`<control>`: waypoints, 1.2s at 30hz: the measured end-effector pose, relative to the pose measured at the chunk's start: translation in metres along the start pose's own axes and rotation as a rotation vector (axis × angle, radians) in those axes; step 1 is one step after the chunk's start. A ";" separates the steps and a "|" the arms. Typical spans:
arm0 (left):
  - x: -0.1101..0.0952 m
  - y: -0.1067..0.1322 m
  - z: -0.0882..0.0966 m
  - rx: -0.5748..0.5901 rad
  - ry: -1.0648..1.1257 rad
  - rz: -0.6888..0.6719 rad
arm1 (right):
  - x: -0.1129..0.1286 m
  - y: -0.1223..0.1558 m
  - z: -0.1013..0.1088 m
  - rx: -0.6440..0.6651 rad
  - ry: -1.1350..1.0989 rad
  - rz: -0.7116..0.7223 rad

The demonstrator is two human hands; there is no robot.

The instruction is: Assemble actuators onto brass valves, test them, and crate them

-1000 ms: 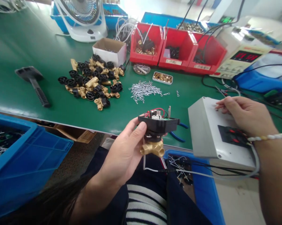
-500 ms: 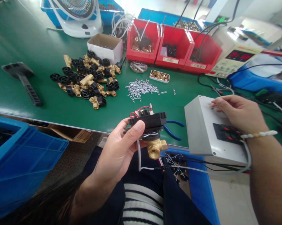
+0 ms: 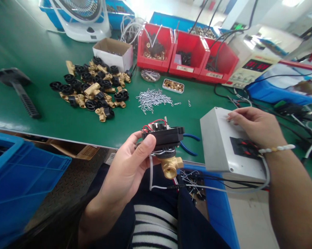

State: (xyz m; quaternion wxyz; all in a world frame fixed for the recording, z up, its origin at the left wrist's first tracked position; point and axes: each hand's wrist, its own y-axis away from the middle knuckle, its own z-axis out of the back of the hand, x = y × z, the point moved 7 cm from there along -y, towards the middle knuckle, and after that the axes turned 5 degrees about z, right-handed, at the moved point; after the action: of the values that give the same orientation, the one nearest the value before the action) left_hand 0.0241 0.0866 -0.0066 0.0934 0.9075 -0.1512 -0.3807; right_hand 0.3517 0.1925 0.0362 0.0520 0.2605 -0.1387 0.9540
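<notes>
My left hand point(image 3: 131, 162) is closed around a motorized brass valve point(image 3: 168, 136), its black actuator housing on top and its brass body point(image 3: 169, 166) pointing down. Red wires and a small upright shaft show on the actuator. A grey cable point(image 3: 151, 173) runs from it toward the right. On the grey control box point(image 3: 218, 129), my right hand point(image 3: 259, 124) pinches a small metal toggle switch point(image 3: 229, 119) between thumb and forefinger. Below that wrist sits a black terminal with red parts point(image 3: 244, 147). Blue-handled pliers point(image 3: 189, 144) lie behind the valve, their far end hidden.
Brass valve bodies with black collars point(image 3: 93, 86) are heaped at left, beside silver clip pins point(image 3: 153, 99) and a tray of brass parts point(image 3: 173, 85). Red bins point(image 3: 156, 45) and a power supply point(image 3: 249, 69) stand behind. A black scoop-like tool point(image 3: 23, 93) lies far left.
The whole view has shifted slightly, so the bench things sit a little further left. The power supply's red digits differ. Both hands keep their holds.
</notes>
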 end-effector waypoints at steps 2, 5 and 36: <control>0.000 0.000 0.000 0.002 -0.001 -0.002 | 0.000 0.000 0.000 0.005 0.000 -0.001; -0.001 0.001 0.000 -0.016 0.002 -0.007 | 0.000 0.000 0.001 0.008 -0.005 -0.005; 0.002 0.001 0.003 -0.019 -0.008 -0.005 | 0.009 0.003 0.003 -0.008 -0.033 -0.045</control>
State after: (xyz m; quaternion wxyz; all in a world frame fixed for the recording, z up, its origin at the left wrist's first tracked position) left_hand 0.0227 0.0853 -0.0099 0.1002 0.9054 -0.1457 -0.3861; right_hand 0.3449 0.1890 0.0420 0.0725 0.2790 -0.1376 0.9476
